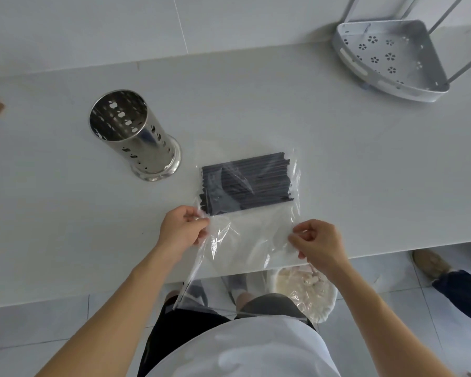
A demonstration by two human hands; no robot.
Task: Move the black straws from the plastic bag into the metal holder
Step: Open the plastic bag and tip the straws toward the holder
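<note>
With the left hand [184, 231] and right hand [320, 244] each pinching a side of the clear plastic bag [245, 240] on the surface [65, 213], its black straws [246, 183] bunched at the far end could spill loose if tugged, missing the empty metal holder [133, 134].

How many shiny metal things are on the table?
2. The metal holder stands upright left of the plastic bag. A perforated corner rack sits at the table's far right. Nothing else metal shows.

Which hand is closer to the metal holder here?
Left. The left hand pinches the plastic bag just below-right of the metal holder; the right hand grips the bag's far side.
</note>
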